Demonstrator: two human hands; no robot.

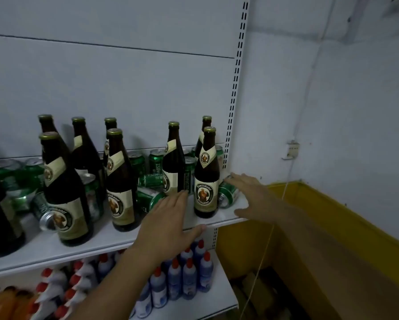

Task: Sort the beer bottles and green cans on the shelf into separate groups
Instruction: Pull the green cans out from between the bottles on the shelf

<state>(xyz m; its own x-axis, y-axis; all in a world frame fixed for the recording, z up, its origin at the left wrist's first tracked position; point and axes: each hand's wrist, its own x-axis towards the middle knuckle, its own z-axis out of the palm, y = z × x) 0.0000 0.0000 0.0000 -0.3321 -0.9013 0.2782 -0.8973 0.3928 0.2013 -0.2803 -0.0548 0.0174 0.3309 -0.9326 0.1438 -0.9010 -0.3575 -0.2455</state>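
While the beer bottles (206,181) and green cans (156,160) are sitting all mixed up on the shelf (115,241), the left hand (168,218) is hovering at its front edge and the right hand (251,195) over a tipped can (227,195), fingers straight, gripping nothing.

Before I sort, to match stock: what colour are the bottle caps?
Gold caps on the brown bottles, clearest in the head view.

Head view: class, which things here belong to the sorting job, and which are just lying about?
Job:
beer bottles
green cans
shelf
left hand, open
right hand, open, above a lying can

Lying about:
blue bottles, lower shelf
red-capped bottles, lower shelf
yellow bin
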